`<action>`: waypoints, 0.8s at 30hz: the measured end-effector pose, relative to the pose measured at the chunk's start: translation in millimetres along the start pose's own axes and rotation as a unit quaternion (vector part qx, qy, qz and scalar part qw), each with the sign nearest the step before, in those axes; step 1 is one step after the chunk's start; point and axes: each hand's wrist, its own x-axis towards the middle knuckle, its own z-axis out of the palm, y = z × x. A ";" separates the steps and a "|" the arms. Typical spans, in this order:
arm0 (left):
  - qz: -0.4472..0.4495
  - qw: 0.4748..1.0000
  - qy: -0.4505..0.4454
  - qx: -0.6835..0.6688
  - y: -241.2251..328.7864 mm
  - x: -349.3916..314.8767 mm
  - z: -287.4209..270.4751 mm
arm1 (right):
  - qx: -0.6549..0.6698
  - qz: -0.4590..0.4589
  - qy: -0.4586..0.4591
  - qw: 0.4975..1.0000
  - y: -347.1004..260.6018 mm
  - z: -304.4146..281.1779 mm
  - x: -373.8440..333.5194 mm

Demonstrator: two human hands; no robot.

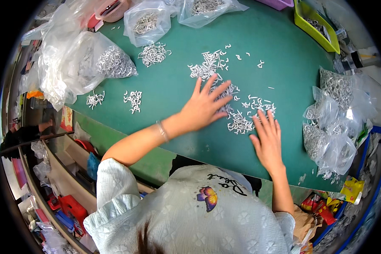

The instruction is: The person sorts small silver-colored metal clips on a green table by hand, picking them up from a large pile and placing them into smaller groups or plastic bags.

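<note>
Small silver, curved metal pieces (pixel 240 123) lie in a loose spread across the green tabletop (pixel 165 84). My left hand (pixel 203 106) rests palm down with fingers spread over the middle of this spread, hiding some pieces. To its right, my right hand (pixel 267 142) lies flat, its fingertips touching the pieces at the near right edge. Neither hand grips anything that I can see. Further left sit two little separate heaps, one (pixel 95 99) near the table's left edge and another (pixel 133 101) beside it. A larger heap of open rings (pixel 154 54) lies behind them.
Clear plastic bags of metal parts stand at the left (pixel 116 62), the back (pixel 146 23) and the right (pixel 336 91). A yellow-green basket (pixel 311 31) is at the far right corner. Bright snack packets (pixel 352 189) lie off the table's near right corner.
</note>
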 end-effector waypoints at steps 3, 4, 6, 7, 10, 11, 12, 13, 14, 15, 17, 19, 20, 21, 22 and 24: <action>-0.020 0.999 0.041 0.007 -14.4 19.3 3.0 | 0.084 0.007 0.077 0.993 3.4 -9.0 12.4; -0.030 0.998 0.048 0.021 -14.4 22.4 3.8 | 0.106 0.005 0.100 0.989 -2.4 -14.4 19.6; -0.048 0.996 0.064 0.048 -11.4 29.1 2.8 | 0.057 -0.046 0.033 0.997 -14.3 -15.0 27.1; -0.053 0.996 0.061 0.038 -6.5 28.2 -0.8 | 0.042 -0.067 -0.013 0.997 -18.6 -9.7 25.6; -0.054 0.998 0.038 -0.015 25.6 8.1 -10.9 | 0.038 -0.081 -0.083 0.992 -21.8 -0.3 6.2; -0.042 0.998 0.018 -0.046 40.2 -4.4 -11.9 | 0.045 -0.087 -0.098 0.990 -20.2 -3.4 -1.9; -0.030 0.996 -0.001 -0.080 52.9 -14.7 -12.4 | 0.050 -0.091 -0.112 0.988 -17.8 -7.1 -9.5; -0.015 0.996 -0.008 -0.092 64.0 -20.5 -9.7 | 0.077 -0.085 -0.108 0.988 -13.5 -9.0 -16.1; -0.001 0.994 -0.016 -0.105 74.8 -24.0 -5.1 | 0.062 -0.061 -0.077 0.993 -7.4 -10.0 -17.8; 0.014 0.993 -0.022 -0.116 80.3 -25.5 -1.9 | 0.047 -0.038 -0.044 0.997 -0.6 -11.0 -17.3; 0.004 0.992 -0.017 -0.128 81.3 -27.8 1.6 | 0.029 -0.012 -0.039 0.999 -0.1 -9.4 -18.8; -0.001 0.992 -0.008 -0.127 77.7 -28.2 5.1 | 0.048 -0.013 -0.056 0.997 -7.8 -7.6 -25.5; -0.002 0.993 -0.002 -0.119 70.8 -31.0 5.5 | 0.057 -0.014 -0.064 0.996 -10.5 -7.6 -30.1; -0.007 0.994 0.005 -0.110 64.6 -34.1 3.6 | 0.074 -0.024 -0.097 0.992 -9.6 -12.6 -33.4; -0.025 0.996 0.010 -0.086 58.5 -36.4 0.7 | 0.068 -0.008 -0.061 0.996 -4.2 -13.6 -33.6; -0.059 0.997 0.018 -0.041 51.2 -38.2 -6.2 | 0.057 0.028 0.010 0.998 6.6 -13.9 -29.5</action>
